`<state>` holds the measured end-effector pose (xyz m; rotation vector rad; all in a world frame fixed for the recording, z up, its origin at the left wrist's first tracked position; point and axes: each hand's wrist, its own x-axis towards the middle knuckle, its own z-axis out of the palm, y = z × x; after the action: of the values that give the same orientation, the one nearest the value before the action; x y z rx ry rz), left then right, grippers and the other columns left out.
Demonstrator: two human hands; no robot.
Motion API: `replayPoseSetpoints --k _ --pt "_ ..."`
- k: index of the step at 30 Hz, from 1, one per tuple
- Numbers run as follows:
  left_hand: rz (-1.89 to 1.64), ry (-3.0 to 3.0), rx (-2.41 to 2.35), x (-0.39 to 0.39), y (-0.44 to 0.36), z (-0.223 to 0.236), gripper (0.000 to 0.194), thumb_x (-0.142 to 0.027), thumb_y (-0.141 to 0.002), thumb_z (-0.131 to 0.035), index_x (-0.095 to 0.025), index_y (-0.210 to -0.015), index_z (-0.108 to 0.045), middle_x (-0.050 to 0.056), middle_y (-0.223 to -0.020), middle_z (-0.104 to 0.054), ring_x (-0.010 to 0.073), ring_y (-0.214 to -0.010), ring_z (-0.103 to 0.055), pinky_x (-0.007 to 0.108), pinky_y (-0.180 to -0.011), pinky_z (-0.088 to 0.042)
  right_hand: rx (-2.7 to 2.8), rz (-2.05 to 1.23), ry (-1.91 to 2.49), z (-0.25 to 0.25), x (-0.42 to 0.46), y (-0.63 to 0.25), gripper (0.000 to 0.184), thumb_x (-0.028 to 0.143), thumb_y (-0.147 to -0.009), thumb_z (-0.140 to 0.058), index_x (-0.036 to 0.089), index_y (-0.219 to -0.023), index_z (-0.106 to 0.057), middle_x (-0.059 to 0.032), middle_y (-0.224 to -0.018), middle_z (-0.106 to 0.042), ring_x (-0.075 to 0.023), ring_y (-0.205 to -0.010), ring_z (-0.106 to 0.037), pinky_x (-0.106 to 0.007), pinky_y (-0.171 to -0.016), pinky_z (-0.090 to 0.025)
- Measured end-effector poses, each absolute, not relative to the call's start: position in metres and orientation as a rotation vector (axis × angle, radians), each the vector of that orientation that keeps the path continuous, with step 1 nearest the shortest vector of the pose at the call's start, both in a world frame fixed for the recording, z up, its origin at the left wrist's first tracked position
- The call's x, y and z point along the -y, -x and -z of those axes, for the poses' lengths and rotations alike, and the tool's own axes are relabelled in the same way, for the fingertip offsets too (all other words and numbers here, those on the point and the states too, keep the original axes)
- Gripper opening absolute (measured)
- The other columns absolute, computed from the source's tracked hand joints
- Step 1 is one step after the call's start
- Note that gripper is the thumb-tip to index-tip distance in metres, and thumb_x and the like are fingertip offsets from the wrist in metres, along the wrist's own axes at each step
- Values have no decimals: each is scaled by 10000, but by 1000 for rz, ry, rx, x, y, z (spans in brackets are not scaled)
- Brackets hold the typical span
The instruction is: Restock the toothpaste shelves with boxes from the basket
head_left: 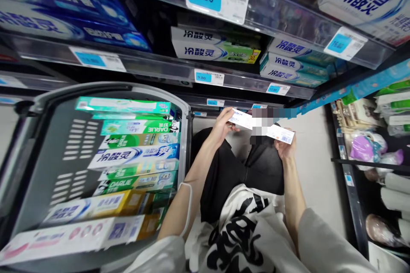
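A white toothpaste box (282, 133) is held up in front of my lap, its middle blurred by a pixelated patch. My left hand (224, 127) pinches its left end, which carries blue lettering. At the other end, beside a small barcode, the fingers of my right hand (286, 147) close on the box. To the left of my left arm stands a grey shopping basket (38, 102). Inside it, green DARLUE-style boxes (137, 183), a white and blue toothpaste box (128, 155) and a white and pink box (64, 239) are lined up.
Shelves rise ahead, with a transparent price rail (153, 66) along the front. Dark blue toothpaste boxes (64, 0) and white and green toothpaste boxes (211, 47) sit on them. Another rack (355, 204) with bagged goods stands at the right. Pale floor (323, 170) shows beside my knees.
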<state>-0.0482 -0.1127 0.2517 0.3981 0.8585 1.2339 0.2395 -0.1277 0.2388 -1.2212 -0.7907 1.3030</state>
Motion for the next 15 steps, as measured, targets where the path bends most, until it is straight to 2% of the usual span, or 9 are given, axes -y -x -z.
replayPoseSetpoints --k 5,8,10,15 --pt "-1233 -387 -904 112 47 -248 498 -551 -780 -800 -208 -1076 -592 -5 -845 -610 92 -562 -506 280 -602 -578 838 -1294 1205 -236 128 -241 612 768 -757 -722 241 -1064 -673 16 -697 -682 -105 -413 -550 -199 -299 -361" --pt "-1233 -378 -898 112 46 -246 490 -586 -812 -784 -204 -1031 -570 -11 -828 -600 86 -545 -501 270 -590 -562 865 -1286 1160 -233 129 -244 690 817 -657 -773 240 -1020 -663 17 -679 -673 -114 -440 -550 -212 -315 -390" --pt "-1213 -374 -889 111 45 -246 525 -627 -813 -781 -195 -1020 -564 -12 -821 -594 83 -541 -495 269 -586 -560 873 -1276 1151 -231 130 -245 701 789 -587 -844 243 -983 -651 27 -653 -657 -117 -451 -551 -214 -329 -410" --pt "-1139 -407 -887 112 44 -247 687 -784 -767 -744 -178 -1046 -583 20 -817 -624 115 -579 -551 285 -596 -573 850 -1264 1184 -227 128 -245 651 713 -614 -886 229 -972 -639 27 -693 -681 -96 -403 -535 -207 -307 -384"
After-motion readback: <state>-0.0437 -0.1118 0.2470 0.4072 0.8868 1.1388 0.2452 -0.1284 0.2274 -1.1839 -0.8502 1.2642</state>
